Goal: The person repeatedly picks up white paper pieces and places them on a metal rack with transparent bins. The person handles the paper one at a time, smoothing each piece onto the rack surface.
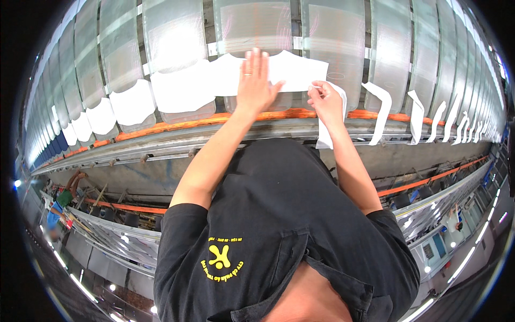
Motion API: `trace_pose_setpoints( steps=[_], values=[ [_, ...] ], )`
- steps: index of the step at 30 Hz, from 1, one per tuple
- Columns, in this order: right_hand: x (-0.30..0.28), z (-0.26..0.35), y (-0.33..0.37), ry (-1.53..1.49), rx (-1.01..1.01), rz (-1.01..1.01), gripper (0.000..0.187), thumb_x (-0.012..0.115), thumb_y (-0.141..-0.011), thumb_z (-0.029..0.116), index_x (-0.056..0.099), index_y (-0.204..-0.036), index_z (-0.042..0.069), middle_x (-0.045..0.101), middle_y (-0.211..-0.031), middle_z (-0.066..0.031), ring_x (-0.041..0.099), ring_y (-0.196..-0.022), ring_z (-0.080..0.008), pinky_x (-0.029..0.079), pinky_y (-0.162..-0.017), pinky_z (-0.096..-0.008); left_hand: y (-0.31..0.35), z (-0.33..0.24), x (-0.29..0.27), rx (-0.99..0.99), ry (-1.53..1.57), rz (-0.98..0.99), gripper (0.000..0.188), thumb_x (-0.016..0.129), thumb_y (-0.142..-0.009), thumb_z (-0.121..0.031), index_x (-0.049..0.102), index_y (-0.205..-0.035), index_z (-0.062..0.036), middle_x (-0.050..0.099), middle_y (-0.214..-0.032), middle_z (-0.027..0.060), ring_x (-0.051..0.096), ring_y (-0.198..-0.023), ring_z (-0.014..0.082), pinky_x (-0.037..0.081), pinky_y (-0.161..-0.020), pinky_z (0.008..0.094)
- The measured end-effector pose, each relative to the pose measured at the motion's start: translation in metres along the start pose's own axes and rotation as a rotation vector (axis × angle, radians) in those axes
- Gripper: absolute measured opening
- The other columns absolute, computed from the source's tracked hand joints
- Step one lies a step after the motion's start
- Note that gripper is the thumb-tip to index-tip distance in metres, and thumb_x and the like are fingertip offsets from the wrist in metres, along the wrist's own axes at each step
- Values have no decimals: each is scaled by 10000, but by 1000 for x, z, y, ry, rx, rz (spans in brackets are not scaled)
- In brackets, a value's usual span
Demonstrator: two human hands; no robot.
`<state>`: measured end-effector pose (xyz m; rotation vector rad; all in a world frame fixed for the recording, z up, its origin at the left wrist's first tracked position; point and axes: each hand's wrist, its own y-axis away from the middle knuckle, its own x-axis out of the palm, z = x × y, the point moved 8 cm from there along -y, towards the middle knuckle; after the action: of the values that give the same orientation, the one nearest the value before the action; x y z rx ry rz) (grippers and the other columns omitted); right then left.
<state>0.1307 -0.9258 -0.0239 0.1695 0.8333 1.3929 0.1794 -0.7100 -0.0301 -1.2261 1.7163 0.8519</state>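
My left hand (254, 83) lies open, fingers stretched, on a white fabric piece (300, 72) spread over a flat, glassy board (255, 32). Its fingers are slightly blurred. At the lower right corner of that piece, my right hand (326, 102) is closed, with thumb and fingertips pinched together. Whatever lies between those fingertips is too small to make out. Behind the right hand and wrist, another white fabric piece (324, 137) hangs down over the near edge of the neighbouring board (332, 32).
Boards line up on both sides. Spread white pieces (182, 88) lie to the left, dark blue ones (56, 146) farther off. Narrow white pieces (380, 115) drape over edges to the right. An orange rail (177, 124) runs along the near side. Another person (61, 201) is at far left.
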Motion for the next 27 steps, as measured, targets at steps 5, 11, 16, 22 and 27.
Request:
trace_pose_setpoints(
  steps=[5,11,16,22,27],
  values=[
    [-3,60,10,56,-296,-129,352,695,-919,187,660,-1209,-10,710,-1085,-168,701,-847,-202,574,-769,-346,3,-51,17,175,-17,97,856,502,-944,-640,358,-1542,-44,272,-1628,208,239,-1521,341,186,-1237,513],
    [54,60,-15,193,-383,-51,590,623,-983,312,471,-1462,2,565,-1378,-246,584,-1256,-317,469,-1053,-389,25,9,-17,22,-79,38,801,527,-968,-580,365,-1534,-36,287,-1606,252,276,-1499,383,210,-1221,517],
    [85,26,-48,82,-87,37,724,514,-1014,484,380,-1501,-35,500,-1454,-276,520,-1330,-363,372,-1132,-389,45,58,-42,-173,128,-112,791,524,-1005,-476,322,-1492,114,279,-1577,325,277,-1470,471,249,-1201,514],
    [91,15,-60,-138,-25,205,697,491,-1017,493,437,-1440,-58,575,-1344,-321,530,-1305,-430,402,-1091,-447,35,123,-7,-521,790,-51,669,482,-1048,-405,381,-1480,96,457,-1486,268,433,-1389,322,330,-1147,372],
    [53,84,4,342,-530,-42,470,653,-944,262,551,-1316,-7,616,-1231,-204,578,-1185,-368,462,-997,-423,48,136,7,-781,1054,-22,643,483,-1049,-425,460,-1445,80,541,-1436,208,521,-1300,255,372,-1101,339]
  ],
)
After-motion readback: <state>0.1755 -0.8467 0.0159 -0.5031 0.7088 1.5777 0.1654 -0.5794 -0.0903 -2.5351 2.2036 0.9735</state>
